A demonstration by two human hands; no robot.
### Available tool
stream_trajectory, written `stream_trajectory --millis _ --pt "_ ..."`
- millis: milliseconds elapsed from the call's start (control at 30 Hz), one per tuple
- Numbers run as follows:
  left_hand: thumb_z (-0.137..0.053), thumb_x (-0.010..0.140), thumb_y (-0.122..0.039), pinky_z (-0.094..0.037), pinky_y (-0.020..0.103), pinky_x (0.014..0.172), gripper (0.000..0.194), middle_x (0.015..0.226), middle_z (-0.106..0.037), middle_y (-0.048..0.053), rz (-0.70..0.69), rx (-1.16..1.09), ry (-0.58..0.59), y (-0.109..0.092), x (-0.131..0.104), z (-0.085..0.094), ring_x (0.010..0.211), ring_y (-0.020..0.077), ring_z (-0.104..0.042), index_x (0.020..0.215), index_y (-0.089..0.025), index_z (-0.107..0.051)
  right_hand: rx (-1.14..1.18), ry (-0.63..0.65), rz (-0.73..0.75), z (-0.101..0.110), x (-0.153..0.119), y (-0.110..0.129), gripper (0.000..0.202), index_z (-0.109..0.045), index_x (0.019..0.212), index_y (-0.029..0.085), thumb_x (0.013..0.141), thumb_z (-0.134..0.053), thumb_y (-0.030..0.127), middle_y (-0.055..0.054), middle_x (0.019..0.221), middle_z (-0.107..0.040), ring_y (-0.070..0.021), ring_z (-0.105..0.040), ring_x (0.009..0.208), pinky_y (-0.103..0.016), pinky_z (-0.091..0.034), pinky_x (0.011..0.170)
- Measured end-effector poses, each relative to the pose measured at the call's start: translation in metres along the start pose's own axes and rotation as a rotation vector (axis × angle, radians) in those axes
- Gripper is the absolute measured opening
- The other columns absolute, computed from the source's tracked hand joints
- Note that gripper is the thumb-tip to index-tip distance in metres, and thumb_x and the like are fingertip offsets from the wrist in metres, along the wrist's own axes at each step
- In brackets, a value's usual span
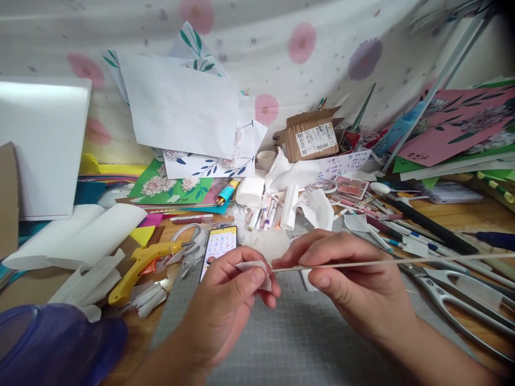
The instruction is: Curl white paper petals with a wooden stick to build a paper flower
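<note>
Crafting desk, both hands holding small stuff over a grey mat

Wooden desk [478, 214], crowded. Grey gridded mat [317, 343] at front centre, under the hands. Behind: white cloth [249, 53] with pink and purple flowers, hung like a curtain. Flower-decorated papers [169, 185] stacked at back left, more at far right.

Containers: cardboard box [309, 136] at back, flaps up, label on front, contents can't be seen. Small pale cup [266, 160] just left of it, inside not clear. Colourful pencil pack [227, 192], tips poking out at the lower end. Clear case [351, 187] right of centre, something pinkish inside. Purple see-through item [56, 343] at lower left, can't tell if anything's in it.

Left hand [231, 295]: fingers pinched on white paper piece [257, 269], above the mat. Right hand [362, 284]: fingers closed around thin stick [434, 260], its left end reaching the paper piece, the rest running off right.

Nearby: phone [219, 247] lit, yellow glue gun [139, 271] left, big scissors [454, 305] right, loose pens [263, 214] behind.
</note>
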State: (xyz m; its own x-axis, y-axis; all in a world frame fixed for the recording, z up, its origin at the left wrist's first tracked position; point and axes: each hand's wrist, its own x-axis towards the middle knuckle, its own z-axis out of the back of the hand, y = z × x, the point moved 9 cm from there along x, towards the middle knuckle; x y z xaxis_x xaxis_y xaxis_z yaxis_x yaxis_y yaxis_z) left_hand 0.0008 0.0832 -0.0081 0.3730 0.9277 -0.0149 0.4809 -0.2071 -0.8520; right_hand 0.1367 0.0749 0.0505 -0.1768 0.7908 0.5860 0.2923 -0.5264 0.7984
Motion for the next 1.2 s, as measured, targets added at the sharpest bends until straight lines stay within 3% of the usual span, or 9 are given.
stream_trajectory --millis 300,1200 --pt "-0.081 0.077 -0.028 -0.051 0.017 0.06 0.018 0.06 -0.068 0.001 0.048 -0.041 -0.031 0.0062 -0.0012 0.0007 0.059 0.0091 -0.06 0.069 -0.016 -0.07 -0.054 0.032 0.08 -0.0046 0.0014 0.0096 0.013 -0.078 0.099 0.024 0.088 -0.074 0.018 -0.005 0.092 -0.081 -0.0159 -0.075 0.086 -0.026 -0.06 0.08" --pt "-0.085 0.074 -0.023 -0.053 0.015 0.056 0.011 0.061 -0.072 0.002 0.075 -0.043 -0.058 0.0057 -0.0021 -0.0008 0.057 0.0089 -0.063 0.071 -0.016 -0.077 -0.099 0.052 0.07 -0.0033 0.0016 0.0087 0.013 -0.078 0.098 0.025 0.088 -0.073 0.018 -0.004 0.091 -0.08 -0.0168 -0.075 0.086 -0.028 -0.061 0.078"
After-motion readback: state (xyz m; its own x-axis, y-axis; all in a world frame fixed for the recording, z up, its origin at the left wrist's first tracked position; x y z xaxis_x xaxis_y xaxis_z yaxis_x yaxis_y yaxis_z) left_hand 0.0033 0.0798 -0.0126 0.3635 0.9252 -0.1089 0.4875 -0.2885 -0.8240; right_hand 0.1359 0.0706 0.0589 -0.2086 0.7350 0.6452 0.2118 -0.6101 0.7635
